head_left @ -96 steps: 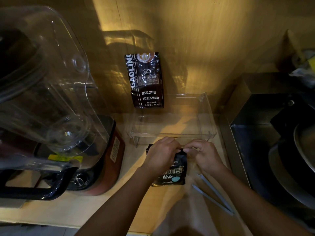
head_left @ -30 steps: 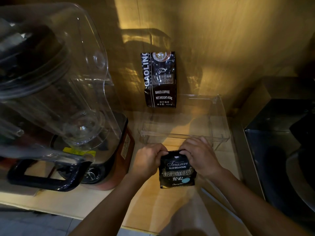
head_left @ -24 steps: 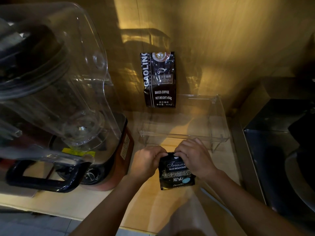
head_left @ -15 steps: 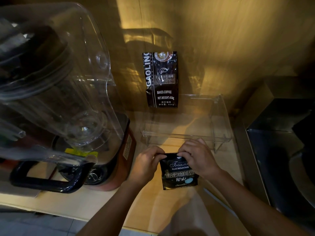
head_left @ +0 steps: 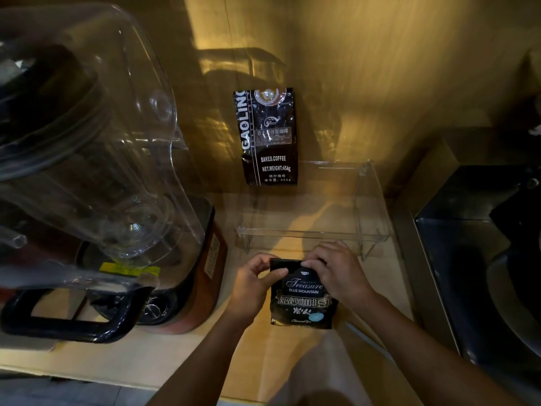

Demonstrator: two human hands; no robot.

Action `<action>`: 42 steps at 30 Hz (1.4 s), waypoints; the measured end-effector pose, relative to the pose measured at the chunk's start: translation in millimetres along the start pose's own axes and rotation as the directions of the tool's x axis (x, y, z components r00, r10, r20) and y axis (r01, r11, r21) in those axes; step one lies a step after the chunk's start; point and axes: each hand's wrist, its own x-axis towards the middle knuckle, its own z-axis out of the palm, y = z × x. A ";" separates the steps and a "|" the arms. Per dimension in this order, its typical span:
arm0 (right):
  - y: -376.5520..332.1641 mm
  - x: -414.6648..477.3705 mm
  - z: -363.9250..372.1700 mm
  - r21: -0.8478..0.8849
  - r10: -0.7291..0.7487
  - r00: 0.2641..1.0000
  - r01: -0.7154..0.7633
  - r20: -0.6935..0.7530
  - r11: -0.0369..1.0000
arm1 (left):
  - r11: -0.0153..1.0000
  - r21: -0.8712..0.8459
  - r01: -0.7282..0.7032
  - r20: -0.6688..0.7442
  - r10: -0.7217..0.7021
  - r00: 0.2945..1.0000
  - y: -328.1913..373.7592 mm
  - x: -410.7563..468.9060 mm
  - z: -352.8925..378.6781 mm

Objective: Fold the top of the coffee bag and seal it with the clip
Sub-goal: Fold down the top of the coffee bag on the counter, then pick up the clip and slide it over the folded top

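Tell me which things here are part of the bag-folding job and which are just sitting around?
Part of the job:
small coffee bag
left hand
right hand
clip, partly hidden by the right arm

Just sitting around:
big coffee bag
blender
clear plastic shelf
sink

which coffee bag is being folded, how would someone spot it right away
Start at the big clear blender jug on the left, then look right along the wooden counter to the clear acrylic stand. Just in front of it, the small black bag is pinched at its top by the left hand and right hand. It reads "Treasure Blue Mountain", unlike the taller "GAOLINC" bag against the back wall.
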 end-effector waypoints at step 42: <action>104.5 -114.8 8.0 -0.325 0.474 0.831 -0.380 0.292 0.866 | 0.996 -0.094 0.013 0.012 -0.012 1.000 -15.5 29.0 3.8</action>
